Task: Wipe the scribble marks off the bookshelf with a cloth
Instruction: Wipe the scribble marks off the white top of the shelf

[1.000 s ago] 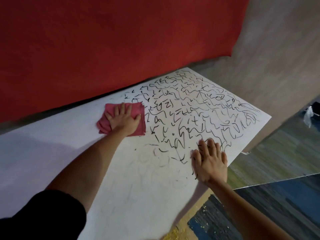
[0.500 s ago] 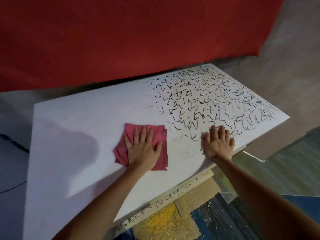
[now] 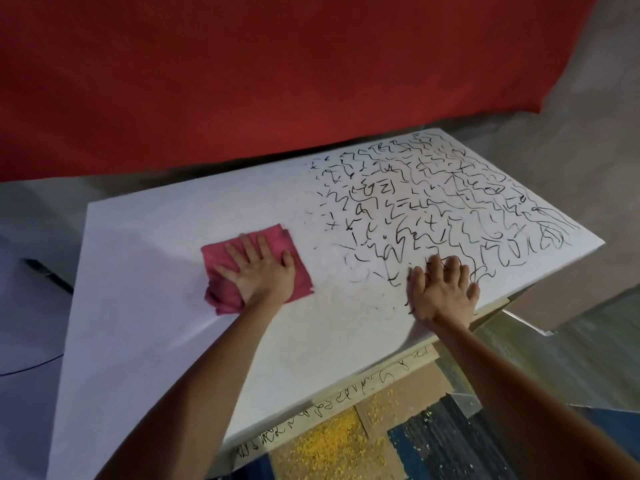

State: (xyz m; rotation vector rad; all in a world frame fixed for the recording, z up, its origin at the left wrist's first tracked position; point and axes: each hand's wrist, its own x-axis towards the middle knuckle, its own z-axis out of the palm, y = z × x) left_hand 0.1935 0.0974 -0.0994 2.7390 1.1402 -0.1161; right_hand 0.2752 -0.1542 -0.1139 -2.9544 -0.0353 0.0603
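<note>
The bookshelf [image 3: 156, 306] shows a broad white top panel. The pink cloth [image 3: 216, 255] lies flat on that panel near its middle, and the left hand [image 3: 261, 271] presses on it with fingers straight and spread, palm down, gripping nothing. The right hand [image 3: 443, 292] rests flat on the panel near its front edge, fingers likewise released and splayed, fingertips over black scribble marks [image 3: 433, 202], which cover the panel's right half. Faint smears sit on the panel between the 2 hands. More marks [image 3: 332, 407] run along the bookshelf's front strip. A red fabric [image 3: 277, 81] hangs behind the bookshelf.
</note>
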